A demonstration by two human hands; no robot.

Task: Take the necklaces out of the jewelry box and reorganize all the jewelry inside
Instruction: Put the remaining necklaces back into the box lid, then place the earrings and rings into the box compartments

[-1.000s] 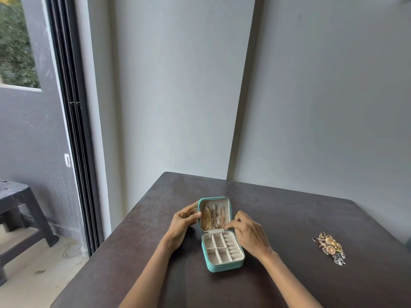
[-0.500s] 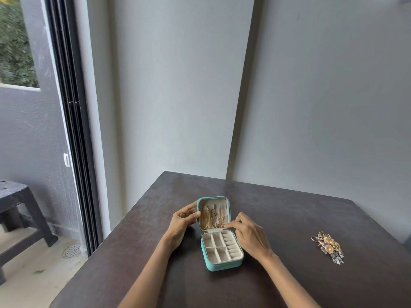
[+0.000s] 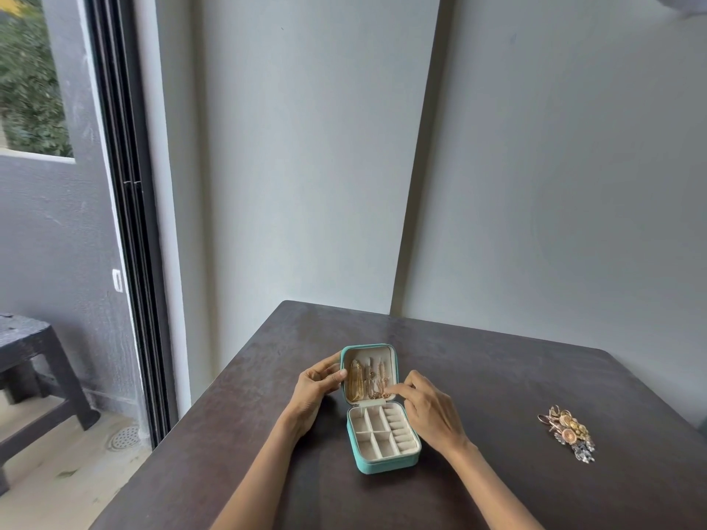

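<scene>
Touching necklaces [image 3: 369, 380] in lid: right grip [image 3: 428, 411] fingertips.

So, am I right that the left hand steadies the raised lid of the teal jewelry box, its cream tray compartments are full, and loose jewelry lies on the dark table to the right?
Not quite: the head view shows the cream tray compartments empty. The gold necklaces hang inside the raised lid. The rest stands.
</scene>
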